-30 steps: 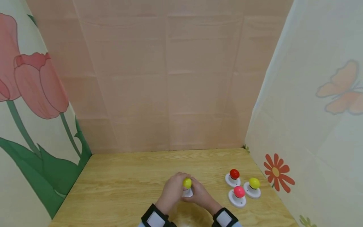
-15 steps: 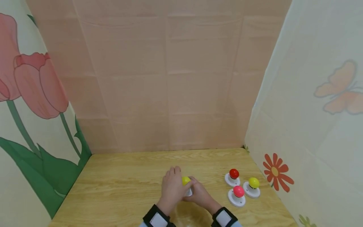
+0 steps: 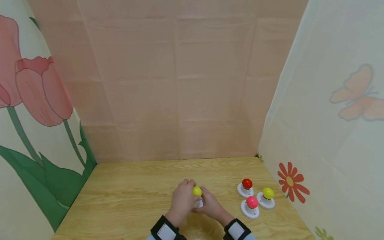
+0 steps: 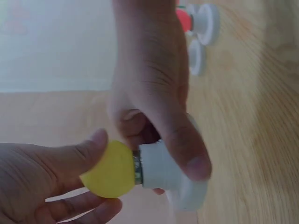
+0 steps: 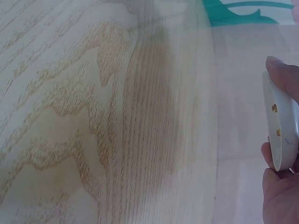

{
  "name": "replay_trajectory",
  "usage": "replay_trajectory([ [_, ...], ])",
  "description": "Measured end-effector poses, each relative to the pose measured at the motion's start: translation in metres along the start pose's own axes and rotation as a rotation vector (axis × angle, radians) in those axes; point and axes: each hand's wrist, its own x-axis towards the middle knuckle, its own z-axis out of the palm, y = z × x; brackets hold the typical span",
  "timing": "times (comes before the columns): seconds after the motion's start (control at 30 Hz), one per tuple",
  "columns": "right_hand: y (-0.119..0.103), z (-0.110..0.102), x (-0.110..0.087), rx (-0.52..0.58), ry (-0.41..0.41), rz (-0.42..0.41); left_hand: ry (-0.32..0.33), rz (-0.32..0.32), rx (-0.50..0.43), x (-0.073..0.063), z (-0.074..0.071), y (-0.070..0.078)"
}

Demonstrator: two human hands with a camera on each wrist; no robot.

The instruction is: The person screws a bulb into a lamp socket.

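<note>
A yellow light bulb [image 4: 108, 170] stands partly in a white round lamp holder [image 4: 155, 167], a band of its metal screw base showing between them. My left hand [image 3: 182, 200] holds the bulb, thumb on one side and fingers on the other in the left wrist view. With my right hand [image 3: 211, 205] I grip the lamp holder by its flange, held up over the table. The holder's underside, with small brass-coloured spots, faces the right wrist view. In the head view, the hands cover much of bulb and holder.
To the right on the wood-grain table [image 3: 132, 190] stand three more white holders with bulbs: a red bulb [image 3: 247, 183], a yellow bulb [image 3: 268, 193] and a pink bulb [image 3: 252, 202]. A pinkish-brown sheet [image 3: 177, 100] hangs behind; printed sheets flank both sides.
My left fingers straighten away from the bulb half a second ago, then curl back round it. The right hand keeps its grip on the holder almost in place.
</note>
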Motion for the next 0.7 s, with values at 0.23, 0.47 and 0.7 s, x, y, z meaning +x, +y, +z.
replay_trajectory([
  [0.23, 0.0024, 0.0005, -0.0011, -0.015, 0.02, -0.009, -0.057, 0.056, -0.121, 0.0013, -0.0061, -0.0008],
  [0.47, 0.0025, -0.0002, -0.0012, 0.015, 0.002, 0.013, -0.093, 0.06, -0.133, 0.001, -0.0056, -0.0022],
  [0.7, 0.003, -0.0015, 0.0005, 0.043, -0.024, 0.061, -0.016, 0.0, -0.163, 0.0028, -0.0044, -0.0047],
])
